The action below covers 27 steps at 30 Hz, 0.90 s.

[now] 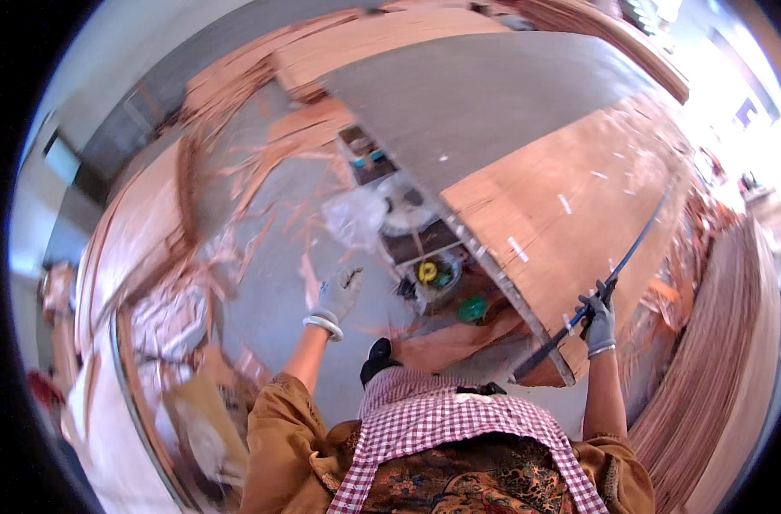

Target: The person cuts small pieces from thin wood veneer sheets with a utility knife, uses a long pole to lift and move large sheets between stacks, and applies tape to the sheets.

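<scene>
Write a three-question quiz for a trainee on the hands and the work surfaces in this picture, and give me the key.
1. Which hand holds the long, thin blue-and-black rod?
2. True or false: the pale-gray-gloved left hand is away from the rod.
3. Fill the gap with "higher" or "lower": in the picture, the flat light-brown wooden sheet dotted with small white strips lies ____ than the smooth gray surface.

Key:
1. The right hand.
2. True.
3. Lower.
</scene>
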Motion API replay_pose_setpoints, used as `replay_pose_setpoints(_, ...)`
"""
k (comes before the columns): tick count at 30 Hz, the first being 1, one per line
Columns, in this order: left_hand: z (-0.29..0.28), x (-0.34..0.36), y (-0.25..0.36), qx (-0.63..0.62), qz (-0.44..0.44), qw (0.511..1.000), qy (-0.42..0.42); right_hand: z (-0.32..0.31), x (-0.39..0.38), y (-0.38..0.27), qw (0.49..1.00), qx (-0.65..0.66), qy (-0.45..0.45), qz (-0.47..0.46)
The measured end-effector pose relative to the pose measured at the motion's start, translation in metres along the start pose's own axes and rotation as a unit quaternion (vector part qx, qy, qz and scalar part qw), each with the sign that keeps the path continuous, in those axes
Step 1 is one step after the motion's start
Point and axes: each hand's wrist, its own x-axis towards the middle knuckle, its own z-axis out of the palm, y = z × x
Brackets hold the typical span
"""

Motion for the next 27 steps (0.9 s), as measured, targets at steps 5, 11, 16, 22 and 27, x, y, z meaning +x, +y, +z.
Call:
replay_pose_setpoints(5,0.046,0.135,0.008,-0.124,0.199,0.972,0.029,-0.023,-0.034,0.038,0.984,0.051,0.172,-0.001)
replay_pose_setpoints(11,0.1,0.193,0.094,0.013,0.247,0.967,-0.062,-0.026,-0.146,0.052,0.923,-0.131,0.36,0.043)
replay_pose_setpoints(16,0.114,0.21,0.136,0.2,0.098,0.967,-0.123,0.031,-0.235,0.059,0.899,-0.187,0.394,0.043)
replay_pose_setpoints(22,0.144,0.211,0.154,0.02,0.147,0.98,-0.132,0.051,-0.323,0.082,0.917,-0.141,0.371,0.049)
replay_pose_setpoints(27,0.147,0.205,0.182,-0.139,0.242,0.956,-0.094,0.055,-0.37,0.114,0.905,-0.305,0.288,0.07)
